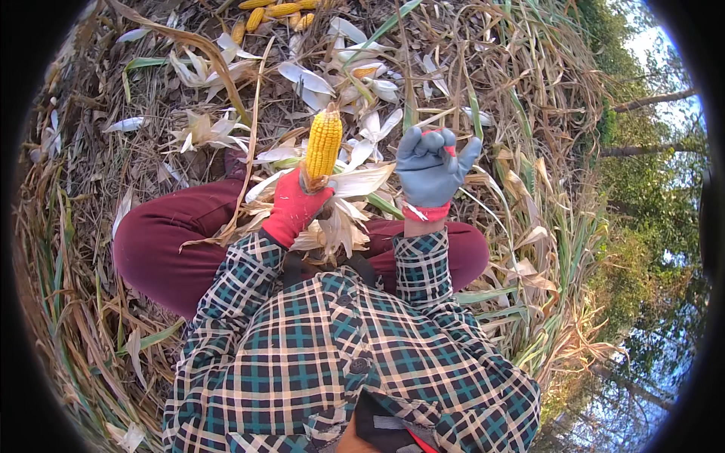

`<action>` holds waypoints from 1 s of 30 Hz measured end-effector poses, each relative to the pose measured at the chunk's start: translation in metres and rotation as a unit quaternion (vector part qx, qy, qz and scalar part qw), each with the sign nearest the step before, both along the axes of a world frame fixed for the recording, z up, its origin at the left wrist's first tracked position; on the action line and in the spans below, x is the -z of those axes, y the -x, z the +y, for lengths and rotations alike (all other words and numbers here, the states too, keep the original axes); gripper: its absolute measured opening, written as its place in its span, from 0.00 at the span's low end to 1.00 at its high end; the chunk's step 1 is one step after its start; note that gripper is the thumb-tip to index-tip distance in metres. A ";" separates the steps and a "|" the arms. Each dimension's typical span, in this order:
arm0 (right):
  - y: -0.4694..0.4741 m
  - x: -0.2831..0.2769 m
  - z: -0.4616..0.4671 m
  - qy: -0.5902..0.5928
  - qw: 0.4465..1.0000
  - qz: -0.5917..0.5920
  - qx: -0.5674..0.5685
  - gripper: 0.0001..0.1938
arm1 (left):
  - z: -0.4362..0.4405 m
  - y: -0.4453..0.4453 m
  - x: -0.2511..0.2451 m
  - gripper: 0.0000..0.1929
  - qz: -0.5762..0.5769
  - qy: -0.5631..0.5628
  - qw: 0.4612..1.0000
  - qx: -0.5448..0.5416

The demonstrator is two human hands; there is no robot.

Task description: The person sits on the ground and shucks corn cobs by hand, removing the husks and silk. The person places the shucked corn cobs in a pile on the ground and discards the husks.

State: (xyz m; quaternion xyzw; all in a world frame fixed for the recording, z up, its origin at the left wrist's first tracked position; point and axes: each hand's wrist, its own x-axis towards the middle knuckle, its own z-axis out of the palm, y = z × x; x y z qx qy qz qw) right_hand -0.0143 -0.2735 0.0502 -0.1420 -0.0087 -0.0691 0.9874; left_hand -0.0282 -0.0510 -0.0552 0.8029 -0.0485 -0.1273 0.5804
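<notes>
An ear of yellow corn (323,144) stands nearly upright in my left hand (297,204), which wears a red and grey work glove and grips its base. Pale dry husks (340,223) hang peeled back below the ear, over my lap. To the right of the ear, my right hand (433,167), in a matching glove, is raised with the palm side showing. Its fingers are partly curled, the thumb stands apart, and I see nothing held in it.
Several husked ears of corn (277,10) lie on the ground at the top. Loose husks (308,82) and dry leaves are scattered ahead. Dry corn stalks (538,215) lie to the right, more leaves (73,283) to the left. My crossed legs (175,243) are beneath my arms.
</notes>
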 end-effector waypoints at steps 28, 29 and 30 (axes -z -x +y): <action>-0.212 -0.041 0.030 0.204 0.964 0.168 -0.011 0.34 | -0.023 0.023 -0.052 0.21 0.032 0.312 0.934 0.172; -0.218 -0.056 0.027 0.246 0.963 0.105 0.026 0.32 | -0.025 0.022 -0.048 0.19 0.066 0.337 0.925 0.164; -0.223 -0.053 0.021 0.292 0.952 0.085 0.032 0.29 | -0.024 0.024 -0.037 0.18 0.101 0.359 0.915 0.153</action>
